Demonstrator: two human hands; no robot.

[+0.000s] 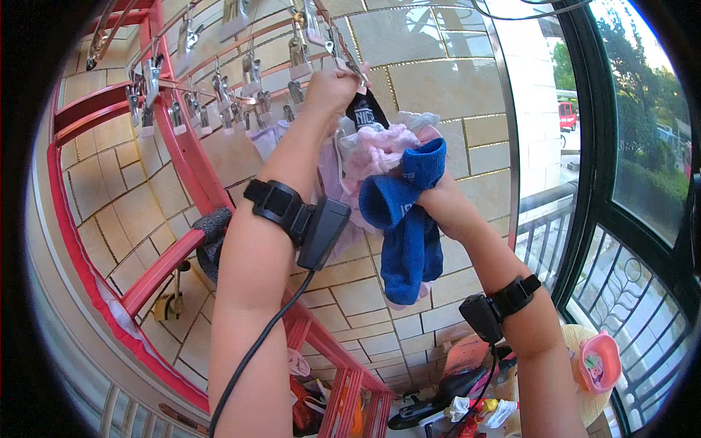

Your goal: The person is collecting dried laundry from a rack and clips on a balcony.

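Observation:
Up at the hanging clip dryer (235, 41), my left hand (334, 93) grips a clothes clip (353, 68) at its right end. From under that clip hangs a black sock (368, 111) with white lettering; whether the clip's jaws hold it is hard to tell. My right hand (446, 200) is closed around a bunch of socks lower and to the right. Blue socks (408, 241) with folded cuffs droop from this hand, and frilly pale-pink socks (380, 148) bulge above them. The right fingers are mostly hidden by the cloth. Behind my left forearm hangs pale lilac cloth (331, 169).
A red metal ladder frame (186, 142) stands at left, a dark grey cloth (211, 227) on its rail. Several empty clips (222, 90) dangle from the dryer. A dark-framed window (594, 137) is at right. Below lie a pink basin (599, 361) and a child's vehicle (465, 378).

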